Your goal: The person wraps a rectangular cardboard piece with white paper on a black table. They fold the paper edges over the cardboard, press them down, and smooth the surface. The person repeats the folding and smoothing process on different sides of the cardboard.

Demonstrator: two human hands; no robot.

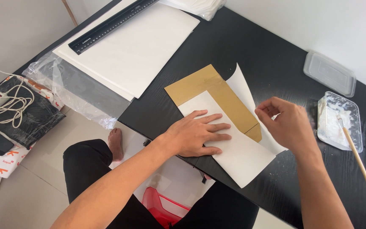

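Pressing flat, your left hand lies with fingers spread on the white sheet near the black table's front edge; keep that palm firm so nothing slips. Your right hand has its fingertips pinched at the sheet's far edge; fold slowly, edges aligned. Brown card beneath: long axis diagonal, running from upper left toward lower right. Paste tub, stick: right.

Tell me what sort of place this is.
Probably a home craft table: a black table on a tiled floor, with white sheets, a ruler and a tub of white paste with a stick.
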